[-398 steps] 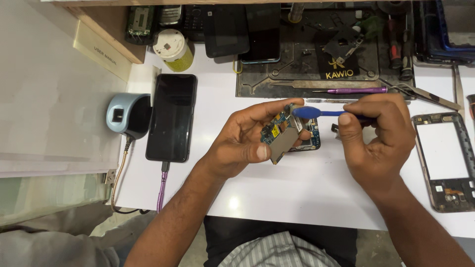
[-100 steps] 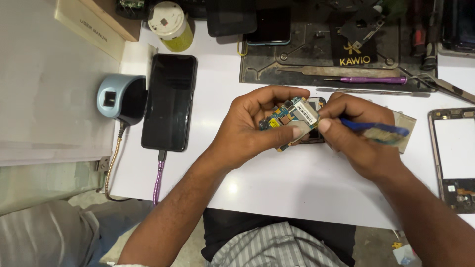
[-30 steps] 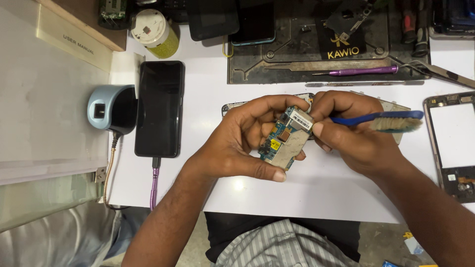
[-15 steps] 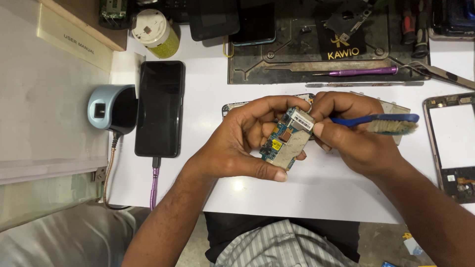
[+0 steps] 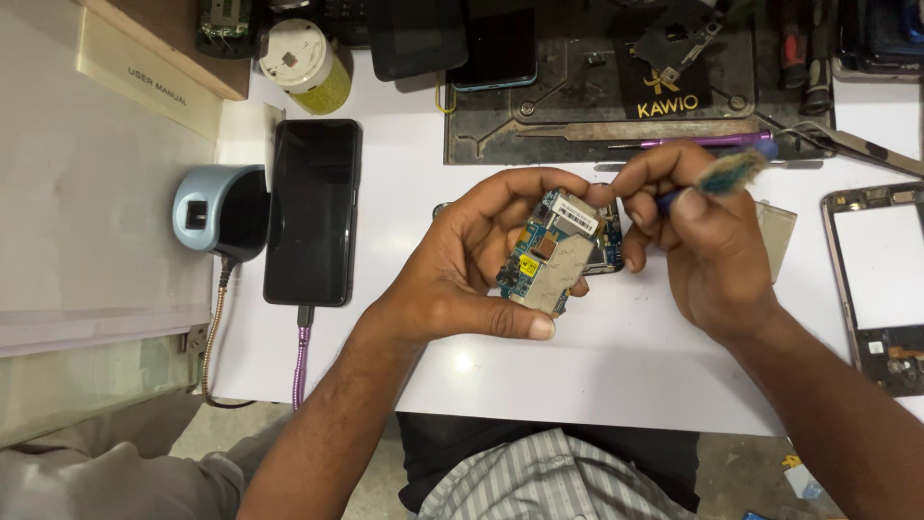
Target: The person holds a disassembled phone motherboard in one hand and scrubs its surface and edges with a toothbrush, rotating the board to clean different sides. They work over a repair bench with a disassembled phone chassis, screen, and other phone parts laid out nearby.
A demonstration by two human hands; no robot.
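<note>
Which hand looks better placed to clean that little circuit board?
Probably the right hand: it holds the blue brush right beside the circuit board. The left hand is occupied cradling the board from below, so it looks better suited to steadying.

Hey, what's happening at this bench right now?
A person is working on a phone circuit board over a white table. The left hand holds the board up, while the right hand holds a small blue brush just beside its top edge. A black phone lies plugged in at the left, and an empty phone frame sits at the right.
</note>
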